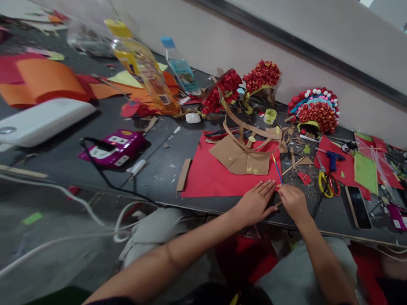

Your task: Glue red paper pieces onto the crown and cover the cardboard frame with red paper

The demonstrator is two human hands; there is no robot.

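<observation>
Bare arms (203, 241) reach to red paper (203, 182) on the table (162, 178). My left hand (256, 205) lies flat; my right hand (294, 203) curls closed at a blue stick (277, 170). Brown cardboard (246, 161) blocks some paper.

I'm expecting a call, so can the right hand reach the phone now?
Probably yes: the phone lies uncovered, right of the right hand, with a thin cable between, though the fingers seem closed on a blue stick.

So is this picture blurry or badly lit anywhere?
Head view: dim light, with a soft shadow beside the purple power strip; head view: the plastic bag and floor at left look smeared, the red sheet clearer; head view: the edges seem stretched, perhaps by a wide lens.
</observation>
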